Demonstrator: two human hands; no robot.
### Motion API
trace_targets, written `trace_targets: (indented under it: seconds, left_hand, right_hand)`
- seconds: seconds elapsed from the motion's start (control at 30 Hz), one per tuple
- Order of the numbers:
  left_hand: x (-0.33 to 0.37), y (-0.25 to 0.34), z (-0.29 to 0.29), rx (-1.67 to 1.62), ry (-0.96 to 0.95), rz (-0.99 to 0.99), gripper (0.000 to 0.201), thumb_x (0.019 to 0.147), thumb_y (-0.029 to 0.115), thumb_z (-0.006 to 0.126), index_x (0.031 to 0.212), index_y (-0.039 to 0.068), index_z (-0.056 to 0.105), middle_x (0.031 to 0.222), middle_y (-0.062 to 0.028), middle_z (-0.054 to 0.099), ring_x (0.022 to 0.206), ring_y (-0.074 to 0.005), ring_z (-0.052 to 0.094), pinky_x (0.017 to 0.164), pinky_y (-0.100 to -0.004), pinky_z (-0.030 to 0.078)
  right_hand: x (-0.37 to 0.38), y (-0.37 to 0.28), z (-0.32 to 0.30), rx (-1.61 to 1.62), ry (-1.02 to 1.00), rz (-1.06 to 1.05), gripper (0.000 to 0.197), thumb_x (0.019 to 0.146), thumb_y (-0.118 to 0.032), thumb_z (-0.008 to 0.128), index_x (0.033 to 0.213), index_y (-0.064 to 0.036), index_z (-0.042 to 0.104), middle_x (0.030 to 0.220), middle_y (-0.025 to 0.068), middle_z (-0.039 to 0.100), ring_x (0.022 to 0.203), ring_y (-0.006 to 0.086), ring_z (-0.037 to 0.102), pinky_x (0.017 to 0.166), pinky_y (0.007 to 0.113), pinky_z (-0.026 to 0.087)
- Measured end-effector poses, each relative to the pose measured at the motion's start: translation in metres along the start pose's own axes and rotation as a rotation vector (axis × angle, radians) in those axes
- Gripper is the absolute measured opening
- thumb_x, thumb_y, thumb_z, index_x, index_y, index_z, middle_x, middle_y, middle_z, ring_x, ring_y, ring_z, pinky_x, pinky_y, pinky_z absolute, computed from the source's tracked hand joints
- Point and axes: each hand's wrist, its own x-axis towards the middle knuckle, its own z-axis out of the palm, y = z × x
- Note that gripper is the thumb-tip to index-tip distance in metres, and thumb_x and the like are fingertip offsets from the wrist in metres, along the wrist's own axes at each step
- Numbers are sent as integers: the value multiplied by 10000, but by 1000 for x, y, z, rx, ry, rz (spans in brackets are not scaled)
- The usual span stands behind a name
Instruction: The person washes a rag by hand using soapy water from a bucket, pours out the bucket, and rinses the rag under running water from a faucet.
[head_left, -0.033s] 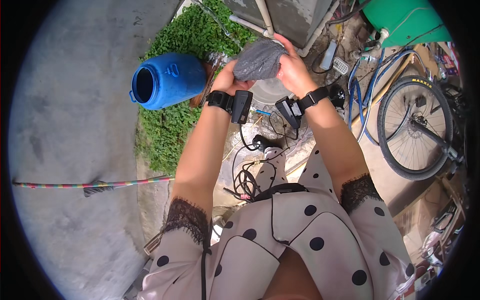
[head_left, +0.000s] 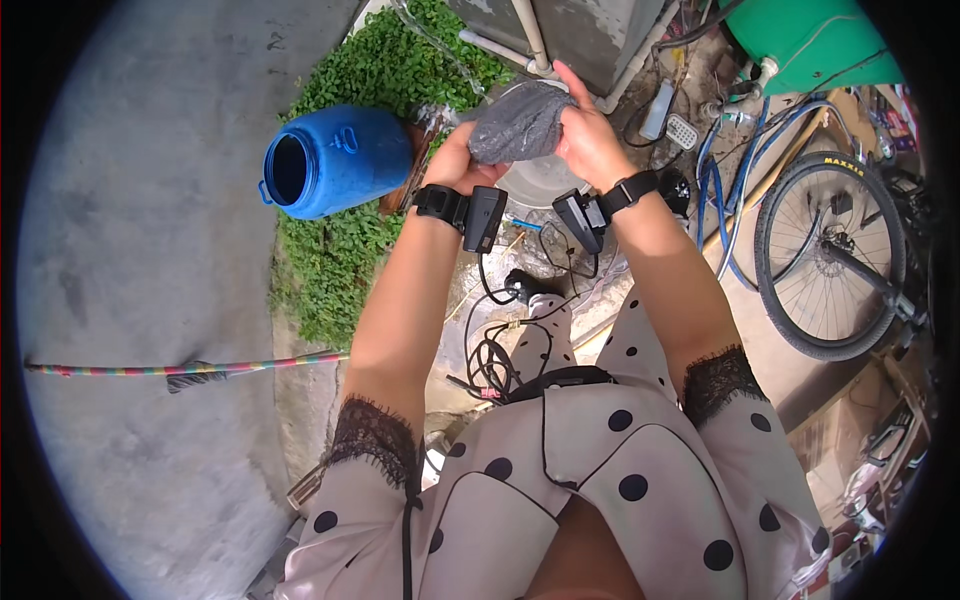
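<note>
A wet, dark grey bundle of cloth (head_left: 517, 123) is stretched between my two hands over a pale round bucket or basin (head_left: 528, 187). My left hand (head_left: 460, 160) grips its left end from below, fingers partly hidden under it. On the other side, my right hand (head_left: 588, 135) presses the right end with the thumb side, its index finger raised along the edge. Behind the cloth a thin stream of water (head_left: 440, 45) runs down from the top. Each wrist carries a black strap with a small black box and a cable.
A blue plastic barrel (head_left: 345, 160) lies on its side at the left by green plants (head_left: 330, 265). A striped pole (head_left: 190, 369) crosses the concrete. Right of me are blue hoses (head_left: 735, 200), a bicycle wheel (head_left: 832, 255) and a green tank (head_left: 820, 40). Loose black cables (head_left: 490, 360) hang before my legs.
The cloth and both hands have shifted only slightly. The water stream behind them has changed shape a little.
</note>
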Motion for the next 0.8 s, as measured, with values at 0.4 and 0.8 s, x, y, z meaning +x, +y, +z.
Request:
trace_targets:
  seconds: [0.4,0.8]
  left_hand:
    - [-40,7,18,860,-171,309,542,752,269,710,1140,-3,446,1002,-112,593,847,-190,606,667,-332,525]
    - [-11,1,-1,1961,-37,625,701,648,232,738,1161,-72,370,1017,-273,535,914,-382,559,770,-386,473]
  right_hand:
    - [27,-19,13,-1087,-398,-362,339,679,-3,438,954,-60,629,855,146,636,806,248,608,721,320,463]
    - [29,-1,29,-1928,-224,-55,238,734,-148,480,837,-24,655,852,178,633,794,339,609,692,414,481]
